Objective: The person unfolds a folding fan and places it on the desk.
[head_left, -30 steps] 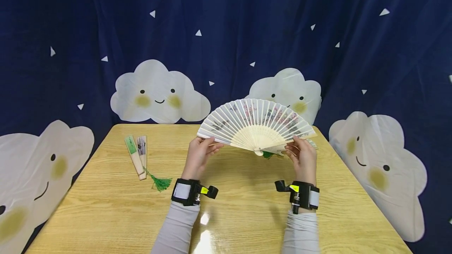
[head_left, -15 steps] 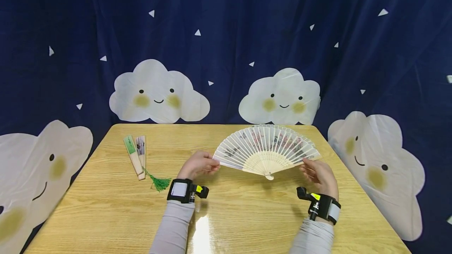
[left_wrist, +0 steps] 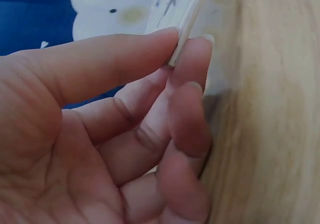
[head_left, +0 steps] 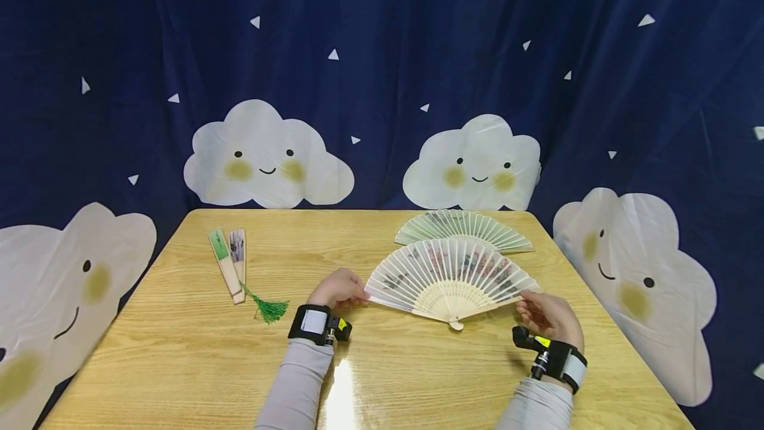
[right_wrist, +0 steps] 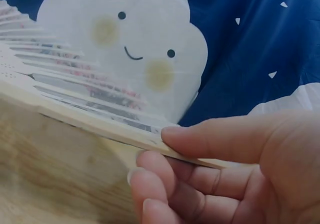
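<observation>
1. The white fan is spread between both hands, nearer the person than the spread green fan; whether it touches the worktop is unclear.
2. The left hand has its fingers pinching the fan's left end.
3. The right hand has its fingers pinching the right end.
4. Two folded fans lie far left, near a green tassel.

Head view: from above the bench, forward and down, standing well back, reaching the curtain
Left wrist view: close on the left hand, palm side, scene rolled sideways
Right wrist view: close, past the right hand toward the curtain
Head and right wrist: share white fan, bench, curtain
</observation>
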The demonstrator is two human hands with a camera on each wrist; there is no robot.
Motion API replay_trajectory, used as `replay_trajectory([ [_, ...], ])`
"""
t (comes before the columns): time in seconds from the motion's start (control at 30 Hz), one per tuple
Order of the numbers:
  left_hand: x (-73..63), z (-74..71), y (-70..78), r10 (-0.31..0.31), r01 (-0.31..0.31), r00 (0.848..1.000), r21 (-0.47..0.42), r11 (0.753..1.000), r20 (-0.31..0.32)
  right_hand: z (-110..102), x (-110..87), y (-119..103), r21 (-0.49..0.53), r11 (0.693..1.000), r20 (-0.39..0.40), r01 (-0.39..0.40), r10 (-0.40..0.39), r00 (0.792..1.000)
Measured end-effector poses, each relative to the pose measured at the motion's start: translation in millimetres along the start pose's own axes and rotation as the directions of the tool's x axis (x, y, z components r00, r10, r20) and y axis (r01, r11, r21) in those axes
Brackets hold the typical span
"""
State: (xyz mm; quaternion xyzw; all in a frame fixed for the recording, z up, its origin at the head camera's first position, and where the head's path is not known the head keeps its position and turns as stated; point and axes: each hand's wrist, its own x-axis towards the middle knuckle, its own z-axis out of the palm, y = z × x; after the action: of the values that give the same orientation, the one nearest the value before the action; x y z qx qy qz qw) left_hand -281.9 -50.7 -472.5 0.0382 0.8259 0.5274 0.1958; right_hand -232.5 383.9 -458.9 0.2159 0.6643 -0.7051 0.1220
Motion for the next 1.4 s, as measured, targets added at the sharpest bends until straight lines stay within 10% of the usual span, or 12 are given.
replay_trajectory([
  [0.67, -4.7, 9.3, 9.6, 0.018, 0.022, 0.993, 0.341, 0.94, -0.114, 2, 4.2, 10, 0.111, 0.993, -0.075, -0.034, 0.043, 0.996],
  [1.03, -10.7, -25.7, 2.3, 0.039, 0.009, 0.972, 0.202, 0.979, -0.233, 4, -1.6, 7, 0.018, 1.0, -0.2, -0.022, 0.025, 0.979],
  [1.2, -28.4, -63.3, -5.0, 0.059, 0.016, 0.877, 0.152, 0.988, -0.477, 10, -9.3, -4, -0.023, 0.999, -0.353, 0.023, -0.029, 0.935],
  [1.4, -50.7, -101.5, -32.7, 0.002, 0.138, 0.64, 0.117, 0.984, -0.768, 15, -20.4, -19, -0.101, 0.985, -0.454, 0.138, -0.169, 0.875],
])
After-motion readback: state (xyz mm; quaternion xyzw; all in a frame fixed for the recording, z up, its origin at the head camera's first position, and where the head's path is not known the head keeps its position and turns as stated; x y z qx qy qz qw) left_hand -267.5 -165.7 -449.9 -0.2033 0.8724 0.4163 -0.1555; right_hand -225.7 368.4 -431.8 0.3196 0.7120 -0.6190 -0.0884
